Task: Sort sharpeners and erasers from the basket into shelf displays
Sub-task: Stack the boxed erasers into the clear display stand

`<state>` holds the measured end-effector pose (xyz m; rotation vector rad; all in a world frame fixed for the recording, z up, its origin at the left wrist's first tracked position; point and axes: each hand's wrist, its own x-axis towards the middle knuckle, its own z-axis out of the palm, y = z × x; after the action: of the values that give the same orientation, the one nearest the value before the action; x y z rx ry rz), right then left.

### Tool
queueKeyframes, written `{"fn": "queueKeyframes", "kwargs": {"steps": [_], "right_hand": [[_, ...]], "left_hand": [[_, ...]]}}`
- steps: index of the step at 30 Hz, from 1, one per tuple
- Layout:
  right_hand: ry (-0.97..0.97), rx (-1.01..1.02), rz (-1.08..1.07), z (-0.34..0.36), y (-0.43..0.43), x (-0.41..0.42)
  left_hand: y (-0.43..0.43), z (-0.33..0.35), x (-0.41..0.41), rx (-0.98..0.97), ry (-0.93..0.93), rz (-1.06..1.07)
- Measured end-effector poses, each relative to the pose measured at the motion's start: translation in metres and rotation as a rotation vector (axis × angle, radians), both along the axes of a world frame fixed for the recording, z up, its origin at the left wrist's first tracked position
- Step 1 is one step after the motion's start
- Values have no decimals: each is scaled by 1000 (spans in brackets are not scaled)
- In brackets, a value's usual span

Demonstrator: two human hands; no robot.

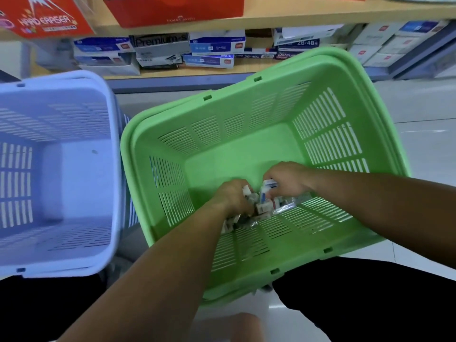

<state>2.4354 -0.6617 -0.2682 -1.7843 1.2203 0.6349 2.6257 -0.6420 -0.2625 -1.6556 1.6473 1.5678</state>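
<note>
We find the gathering step in hand; left hand (234, 196) and right hand (287, 181) each clutch small packets (264, 206) by the green basket (138, 149) near wall; next comes lifting them to the far shelf (320, 14)

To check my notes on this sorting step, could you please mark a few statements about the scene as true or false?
1. Both the left hand and the right hand reach into the green slotted plastic basket. True.
2. A pale blue slotted plastic basket stands left of the green one. True.
3. The pile of small white packets lies in the blue basket. False: it lies in the green basket's near corner.
4. The red cardboard display box on the shelf reads "SHARPENER". False: it reads "HARD ERASER".
5. The left hand rests on the blue basket's rim. False: it is in the packet pile.
</note>
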Motion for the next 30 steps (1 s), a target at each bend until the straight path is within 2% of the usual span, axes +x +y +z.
{"fn": "queueKeyframes", "kwargs": {"steps": [4, 7, 10, 13, 17, 20, 26, 30], "right_hand": [[-42, -33, -207, 3, -13, -2], [-130, -86, -469, 13, -23, -1], [-247, -121, -711, 40, -35, 6], [-308, -148, -803, 83, -43, 15], [-289, -174, -730, 152, -44, 26], [-334, -197, -759, 205, -37, 33], [-728, -240, -1147, 280, -1, 59], [-966, -243, -1335, 323, 28, 72]], "left_hand": [[-16, 4, 5, 35, 45, 283], [-37, 21, 7, -8, 130, 507], [-60, 52, 10, -76, 234, 646], [-72, 87, 19, -118, 282, 622], [-69, 137, 38, -160, 353, 510], [-65, 182, 52, -217, 423, 443], [-56, 262, 58, -417, 562, 491], [-41, 300, 58, -425, 659, 490]]}}
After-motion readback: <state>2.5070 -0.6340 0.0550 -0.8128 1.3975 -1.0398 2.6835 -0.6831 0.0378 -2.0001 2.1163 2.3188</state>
